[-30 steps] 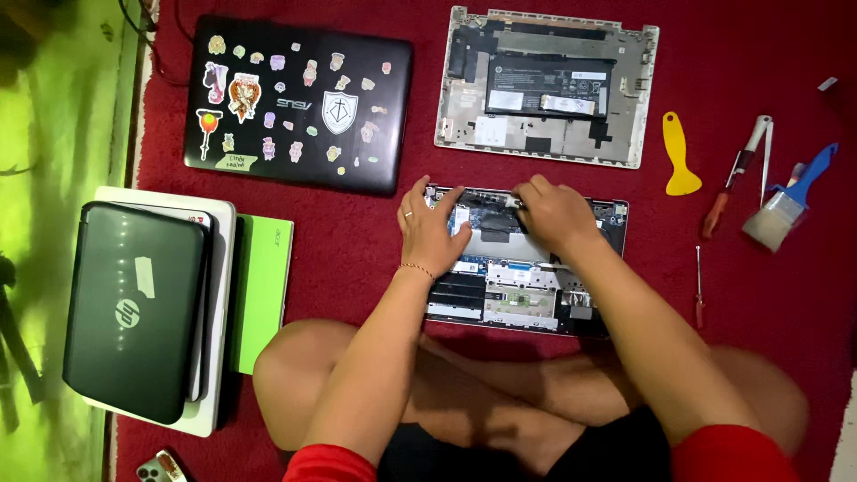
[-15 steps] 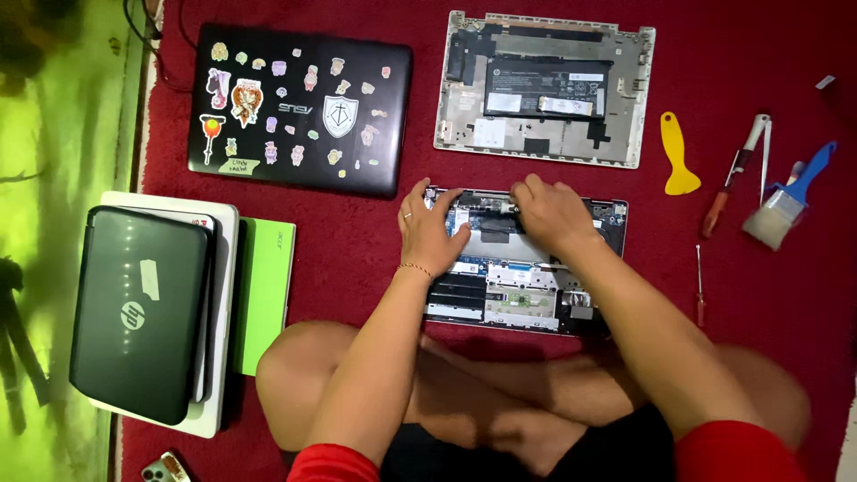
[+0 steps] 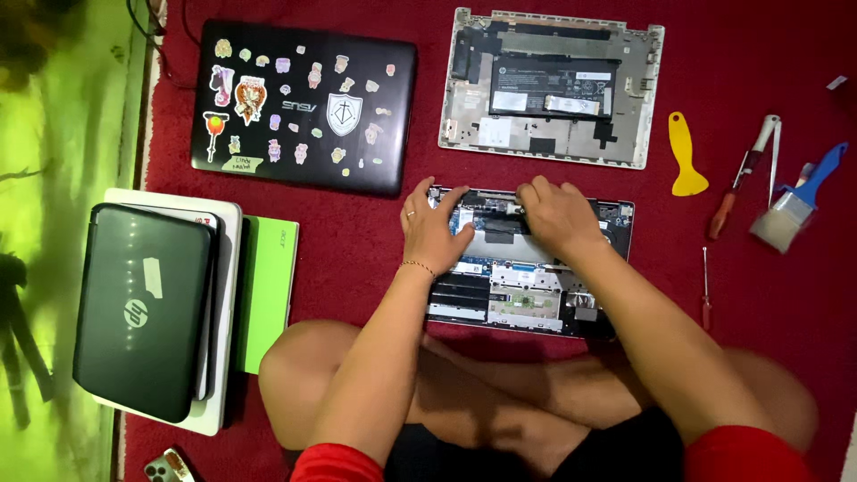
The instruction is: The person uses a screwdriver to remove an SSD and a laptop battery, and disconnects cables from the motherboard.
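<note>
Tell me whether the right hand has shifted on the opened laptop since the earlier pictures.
No. The right hand rests on the same upper-middle spot of the opened laptop base, directly below the detached bottom cover, as before.

Bare carpet (image 3: 375, 232) beside opened laptop (image 3: 536, 295)

Both hands rest on the open laptop (image 3: 527, 268) in front of the person's crossed legs, the left hand (image 3: 433, 228) beside the right hand (image 3: 553, 214). Behind it lies the bottom cover (image 3: 549, 85). A closed laptop (image 3: 303, 103) lies to its left. Tools (image 3: 768, 187) lie on the right. A stack of laptops (image 3: 161, 303) sits far left.
</note>
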